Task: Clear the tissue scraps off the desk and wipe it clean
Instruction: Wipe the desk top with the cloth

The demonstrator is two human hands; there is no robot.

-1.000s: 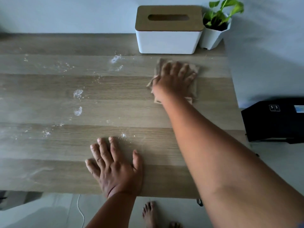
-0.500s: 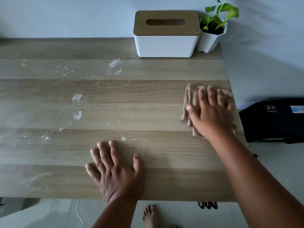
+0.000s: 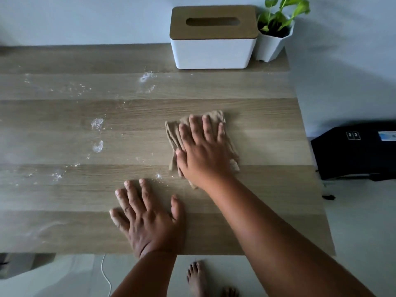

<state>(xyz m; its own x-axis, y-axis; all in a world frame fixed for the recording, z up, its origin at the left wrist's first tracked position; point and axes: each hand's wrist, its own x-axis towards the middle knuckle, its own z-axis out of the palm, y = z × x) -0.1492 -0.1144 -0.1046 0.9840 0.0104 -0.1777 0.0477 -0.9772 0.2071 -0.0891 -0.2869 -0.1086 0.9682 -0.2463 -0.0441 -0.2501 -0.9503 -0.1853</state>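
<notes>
Lying bunched and folded into loose ridges, a tan cloth sits on the wooden desk right of its middle, closer to the right edge than the left, its weave nearly the colour of the wood. White tissue scraps and finer crumbs are scattered over the left half of the desk: two larger wads one behind the other, a smear near the back edge beside the tissue box, and small flecks just beyond the left fingertips. At the back right corner stands a white tissue box with a wooden lid; its slot is dark and what is inside cannot be told. Touching its right side is a white faceted pot holding dark soil and a green leafy plant. The right hand lies flat on the cloth, fingers straight and spread, palm pressing down, the forearm reaching in from the lower right. The left hand rests palm down on bare wood near the front edge, fingers extended and fanned, thumb out to the right, holding nothing. Off the desk's right edge sits a black box, and bare toes show on the floor below the front edge.
</notes>
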